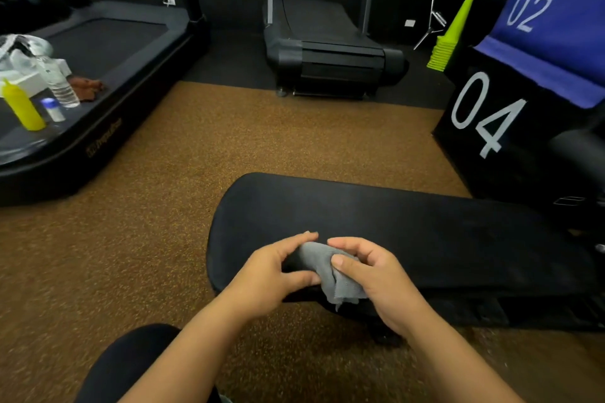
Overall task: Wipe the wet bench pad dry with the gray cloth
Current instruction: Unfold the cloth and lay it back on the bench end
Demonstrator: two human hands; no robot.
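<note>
Black bench pad [425, 232] on speckled floor [147, 239]

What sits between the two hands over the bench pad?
In the head view, the bunched gray cloth sits between the left hand and right hand; both grip it just above the black bench pad.

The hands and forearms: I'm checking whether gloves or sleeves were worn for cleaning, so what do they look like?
Both are bare. The left hand and right hand wear no gloves, and no rings, watch or wristbands show. The forearms are uncovered down to the bottom edge of the picture, with no sleeve cuff in view. Fingernails are short and unpainted. The only clothing visible is dark fabric on the knee.
</note>
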